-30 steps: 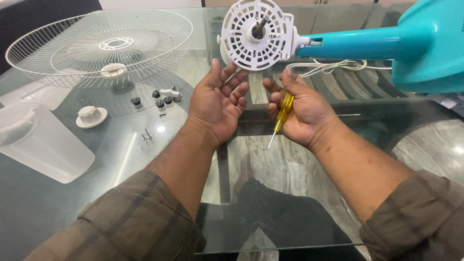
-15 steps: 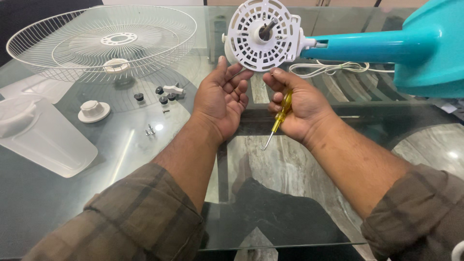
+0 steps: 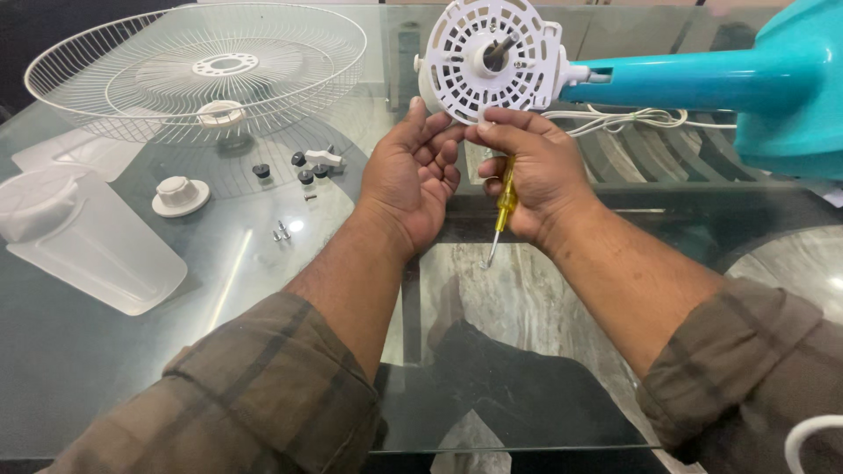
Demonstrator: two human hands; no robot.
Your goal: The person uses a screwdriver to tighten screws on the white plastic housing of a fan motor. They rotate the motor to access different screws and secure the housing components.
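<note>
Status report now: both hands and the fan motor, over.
Left hand open, fingertips at white motor housing. Right hand touching housing, gripping yellow screwdriver, tip down. Wire guard, screws lie aside.

Screwdriver point(image 3: 504, 204) handle mostly hidden in right hand point(image 3: 537, 171); teal fan body point(image 3: 790, 83) cut by right edge

A home room: glass-topped table point(image 3: 132, 369) over marble floor point(image 3: 527, 298), household fan parts.

Bare glass table point(image 3: 527, 307) below my wrists gives passage. Left blocked by wire guard point(image 3: 198, 75), small knobs point(image 3: 299, 167), blade point(image 3: 88, 237); teal stand point(image 3: 702, 79) bars right.
</note>
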